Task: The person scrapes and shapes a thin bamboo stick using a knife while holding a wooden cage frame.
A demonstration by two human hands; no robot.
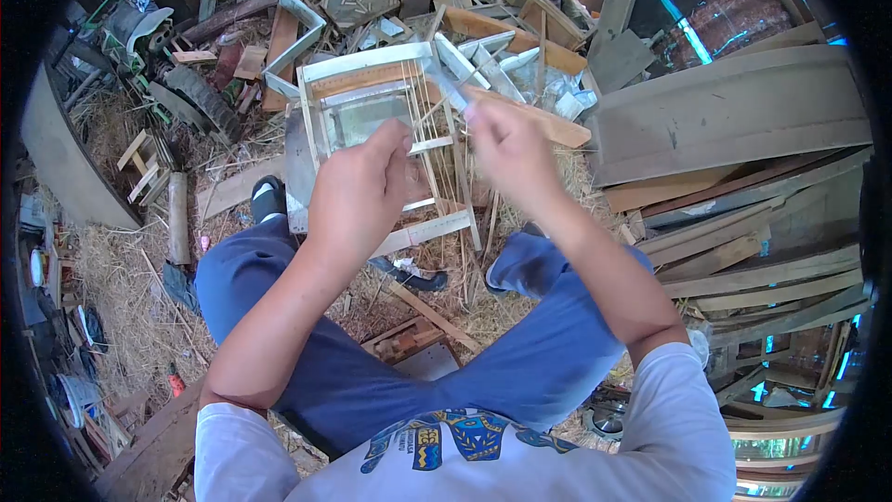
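A wooden frame (439, 225) with thin strings or wires along its right part stands between my knees, a glass-like pane (358, 118) behind its upper left. My left hand (365, 181) is raised over the frame's middle, fingers curled in, and hides part of it; what it pinches, if anything, is too small to tell. Just right of the frame's upper edge, my right hand (511, 144) is closed around a blurred, pale, thin tool (448, 88) that points up and left. The two hands are apart.
Scrap wood (372, 0) is heaped beyond the frame. Curved boards (734, 116) are stacked at the right. A tyre (200, 100) and a wooden post (177, 218) are on the left. A red-orange object (176, 381) lies at lower left, and a wooden box (409, 339) between my legs.
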